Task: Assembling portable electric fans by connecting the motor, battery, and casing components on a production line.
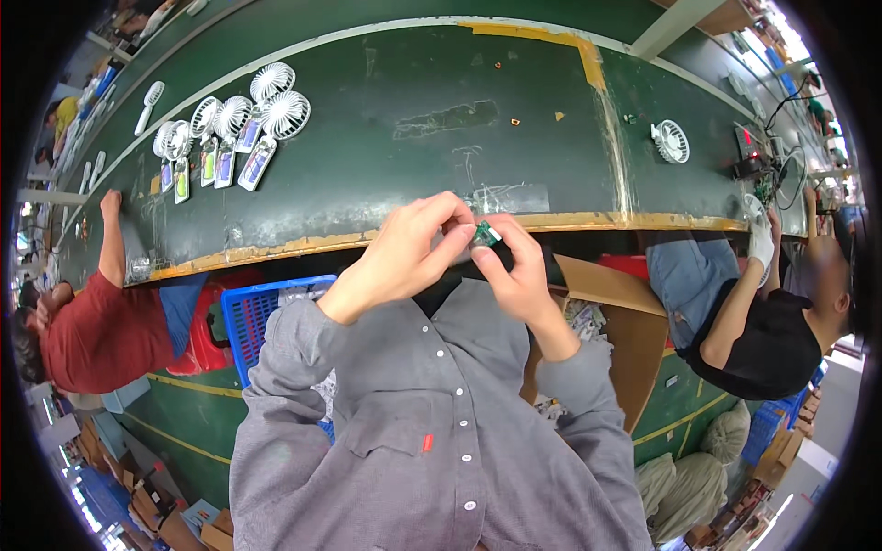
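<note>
Close to my chest, just off the front edge of the green workbench (349, 165), both my hands are drawn together. A small green circuit board (486, 235) with a white part on it is pinched by the thumb and fingers of my right hand (522, 275). Touching or nearly touching it, my left hand (404, 250) has its thumb and fingers curled closed. Whatever lies inside the left fingers is mostly hidden; a pale edge shows below them. Several white handheld fans (273, 83) with open battery compartments lie in a group on the bench at the left.
A single white fan head (671, 142) lies to the right. Small orange bits (515, 121) are scattered farther back. Beside my legs are a blue crate (241, 321) at left and an open cardboard box (625, 349) at right. Co-workers in red (110, 331) and black (767, 340) sit either side.
</note>
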### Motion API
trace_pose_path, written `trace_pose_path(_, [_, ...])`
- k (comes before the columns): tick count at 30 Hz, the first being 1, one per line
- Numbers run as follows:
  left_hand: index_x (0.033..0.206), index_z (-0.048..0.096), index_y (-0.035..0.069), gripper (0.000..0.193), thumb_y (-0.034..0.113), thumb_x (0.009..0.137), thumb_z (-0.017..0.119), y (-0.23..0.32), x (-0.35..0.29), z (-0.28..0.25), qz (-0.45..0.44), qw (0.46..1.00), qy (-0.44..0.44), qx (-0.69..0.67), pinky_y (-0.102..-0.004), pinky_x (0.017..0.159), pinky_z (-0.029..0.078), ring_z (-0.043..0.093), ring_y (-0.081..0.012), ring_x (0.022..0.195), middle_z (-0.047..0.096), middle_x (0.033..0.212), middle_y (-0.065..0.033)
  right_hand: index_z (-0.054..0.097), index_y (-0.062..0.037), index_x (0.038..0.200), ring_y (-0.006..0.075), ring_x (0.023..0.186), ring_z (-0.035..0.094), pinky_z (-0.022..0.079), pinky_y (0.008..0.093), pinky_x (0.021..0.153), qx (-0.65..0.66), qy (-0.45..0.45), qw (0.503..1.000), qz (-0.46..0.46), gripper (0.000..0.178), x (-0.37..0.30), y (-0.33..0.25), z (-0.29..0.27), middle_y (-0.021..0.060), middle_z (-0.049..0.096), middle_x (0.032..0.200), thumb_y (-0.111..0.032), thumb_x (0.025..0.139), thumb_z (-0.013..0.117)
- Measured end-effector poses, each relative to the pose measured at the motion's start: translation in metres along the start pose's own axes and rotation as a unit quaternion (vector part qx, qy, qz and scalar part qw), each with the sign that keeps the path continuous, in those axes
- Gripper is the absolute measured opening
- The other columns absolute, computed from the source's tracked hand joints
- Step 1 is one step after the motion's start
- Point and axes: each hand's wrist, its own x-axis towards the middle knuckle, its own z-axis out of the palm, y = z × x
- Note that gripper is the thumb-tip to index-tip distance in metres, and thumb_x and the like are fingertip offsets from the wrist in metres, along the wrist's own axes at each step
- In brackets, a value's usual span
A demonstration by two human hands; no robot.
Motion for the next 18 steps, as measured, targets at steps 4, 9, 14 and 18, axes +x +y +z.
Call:
trace_pose_path(4, [0.093,0.059,0.000,0.010,0.008,0.090,0.063,0.011,-0.011,-0.001,-0.060,0.992,-0.037,-0.106,-0.0326,0.067,0.048,0.063,-0.0226,0.072,0.064,0.077,-0.0097,0.061,0.0025,0.106,0.0167,0.099,0.058,0.045,0.0316,0.091,0.287,-0.024,0.954,0.077,0.023,-0.032,-0.020,0.008,0.0097,0.062,0.106,-0.013,0.089,0.059])
trace_pose_path(9, [0.114,0.064,0.002,0.048,-0.007,0.067,0.055,0.012,-0.030,0.014,0.140,0.990,-0.032,0.015,-0.0401,0.087,0.053,0.064,-0.0335,0.103,0.061,0.122,-0.0169,0.059,0.0000,0.098,0.0108,0.078,0.057,0.045,0.0258,0.072,0.373,-0.058,0.907,0.184,0.016,-0.065,-0.032,-0.001,0.0048,0.062,0.089,-0.012,0.098,0.050])
trace_pose_path(14, [0.109,0.071,0.008,0.039,0.000,0.071,0.072,0.020,-0.046,0.038,0.174,0.985,-0.002,0.010,-0.0304,0.063,0.058,0.070,-0.0220,0.084,0.068,0.109,-0.0071,0.064,0.0021,0.101,0.0062,0.070,0.053,0.041,0.0211,0.060,0.392,-0.041,0.892,0.223,0.017,-0.076,-0.039,-0.010,0.0003,0.059,0.078,-0.010,0.097,0.053])
trace_pose_path(18, [0.097,0.074,0.007,0.028,0.002,0.069,0.074,0.021,-0.053,0.044,0.183,0.982,0.047,0.023,-0.0286,0.059,0.057,0.070,-0.0199,0.079,0.070,0.094,-0.0050,0.065,0.0030,0.093,0.0041,0.069,0.049,0.038,0.0215,0.059,0.324,-0.065,0.913,0.238,0.017,-0.078,-0.046,-0.012,-0.0018,0.058,0.075,-0.010,0.097,0.054])
